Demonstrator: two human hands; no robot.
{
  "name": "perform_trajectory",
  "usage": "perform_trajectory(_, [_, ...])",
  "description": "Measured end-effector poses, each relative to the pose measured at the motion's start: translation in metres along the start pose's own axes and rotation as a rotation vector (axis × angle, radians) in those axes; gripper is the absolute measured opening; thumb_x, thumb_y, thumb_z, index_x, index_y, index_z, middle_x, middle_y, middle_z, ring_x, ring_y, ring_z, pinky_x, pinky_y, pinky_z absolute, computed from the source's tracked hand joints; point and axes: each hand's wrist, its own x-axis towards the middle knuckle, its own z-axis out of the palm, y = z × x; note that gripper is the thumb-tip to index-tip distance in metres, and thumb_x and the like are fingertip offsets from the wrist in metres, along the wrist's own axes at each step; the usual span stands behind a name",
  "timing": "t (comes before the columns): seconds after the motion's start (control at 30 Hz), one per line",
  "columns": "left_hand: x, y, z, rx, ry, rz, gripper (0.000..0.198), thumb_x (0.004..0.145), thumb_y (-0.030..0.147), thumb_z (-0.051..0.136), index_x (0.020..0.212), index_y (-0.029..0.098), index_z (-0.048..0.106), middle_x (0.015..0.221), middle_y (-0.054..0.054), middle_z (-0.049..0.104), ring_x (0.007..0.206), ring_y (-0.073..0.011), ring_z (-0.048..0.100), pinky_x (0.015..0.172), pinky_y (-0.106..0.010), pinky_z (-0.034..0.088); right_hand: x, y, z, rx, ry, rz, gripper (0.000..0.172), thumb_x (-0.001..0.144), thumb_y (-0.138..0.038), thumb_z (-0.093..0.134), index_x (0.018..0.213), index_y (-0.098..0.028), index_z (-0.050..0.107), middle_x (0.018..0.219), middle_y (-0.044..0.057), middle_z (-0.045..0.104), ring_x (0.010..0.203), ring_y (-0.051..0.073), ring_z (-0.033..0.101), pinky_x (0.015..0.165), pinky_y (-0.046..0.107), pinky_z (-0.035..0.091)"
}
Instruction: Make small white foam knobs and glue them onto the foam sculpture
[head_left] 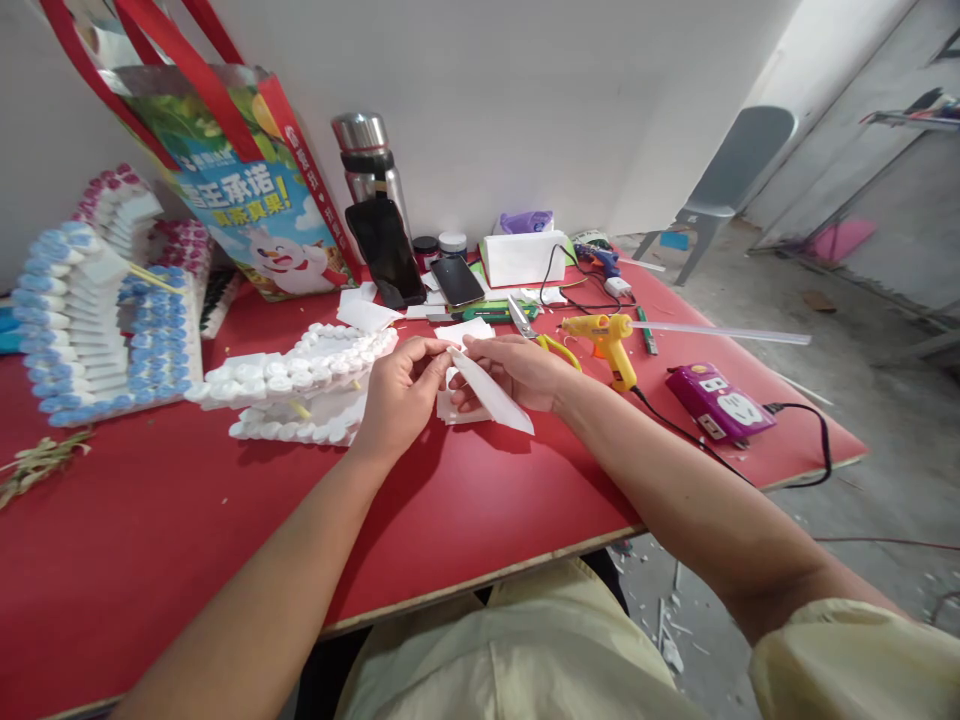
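Both hands meet over the red table, pinching one sheet of white paper [491, 392]. My left hand [405, 388] is closed with thumb and forefinger on the sheet's upper left corner. Curled around its upper side, my right hand [517, 370] grips the same sheet, which slants down to the right. More white paper pieces [461, 408] lie beneath and just behind the hands. Left of my left hand stands a white curved piece built of rolled paper flowers [285, 380], in two tiers.
The red table [247, 545] carries a yellow glue gun [611, 345], pliers [544, 335], a purple power socket [718, 403], two phones [384, 252], a steel flask [367, 160] and a shopping bag [247, 190]. Blue-and-white flower pieces [52, 330] stand left. A grey chair [739, 160] is beyond the right side.
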Motion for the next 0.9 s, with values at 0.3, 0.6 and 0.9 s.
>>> perform_trajectory(0.3, [0.0021, -0.002, -0.0045, -0.037, 0.005, -0.013, 0.021, 0.087, 0.031, 0.069, 0.099, 0.017, 0.078, 0.087, -0.005, 0.074, 0.082, -0.0186, 0.066, 0.075, -0.028, 0.053, 0.0007, -0.0001, -0.0057, 0.114, -0.013, 0.038, 0.016, 0.092, -0.029, 0.07, 0.092, -0.014, 0.066, 0.07, 0.003, 0.065, 0.063, 0.015, 0.064, 0.071, 0.036, 0.064])
perform_trajectory(0.6, [0.0018, 0.0024, -0.0032, -0.259, -0.066, -0.121, 0.02, 0.082, 0.031, 0.076, 0.096, 0.017, 0.079, 0.077, -0.003, 0.068, 0.067, -0.0126, 0.056, 0.063, -0.025, 0.047, 0.0003, -0.0025, -0.009, 0.17, -0.206, 0.171, 0.027, 0.099, -0.042, 0.058, 0.093, -0.016, 0.065, 0.076, 0.004, 0.065, 0.065, 0.015, 0.063, 0.074, 0.036, 0.061])
perform_trajectory(0.9, [0.0039, -0.0018, -0.0054, -0.367, -0.103, -0.202, 0.023, 0.078, 0.032, 0.08, 0.095, 0.017, 0.079, 0.075, -0.003, 0.067, 0.061, -0.01, 0.05, 0.056, -0.024, 0.039, -0.0001, -0.005, -0.0097, 0.086, -0.136, 0.142, 0.033, 0.098, -0.046, 0.06, 0.089, -0.015, 0.067, 0.077, 0.004, 0.067, 0.059, 0.014, 0.059, 0.052, 0.025, 0.052])
